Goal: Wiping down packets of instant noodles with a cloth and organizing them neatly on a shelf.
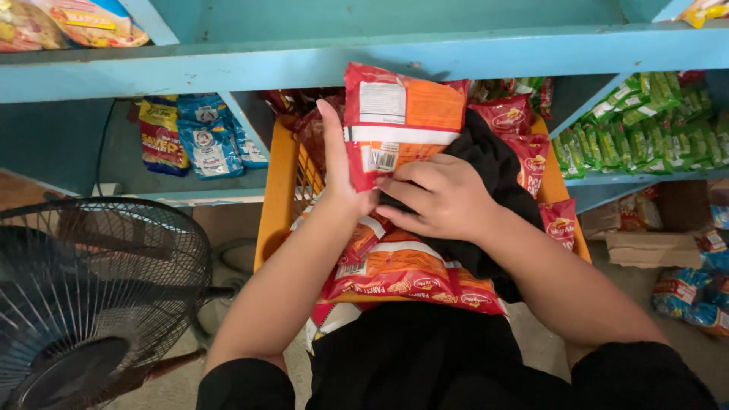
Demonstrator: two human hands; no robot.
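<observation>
My left hand (339,168) and my right hand (434,199) together hold a red and orange snack packet (399,114) upright above an orange basket (275,190). The left hand grips the packet's left edge with the thumb up along it. The right hand presses on its lower front, over a black cloth (493,163). More red and orange packets (410,277) lie in the basket below my hands, and red ones (524,140) stand along its right side.
A blue shelf (228,64) runs across the top. Blue and yellow packets (194,137) sit at left, green packets (645,121) at right. A black fan (83,296) stands lower left. A cardboard box (653,247) and loose packets (695,296) lie on the floor at right.
</observation>
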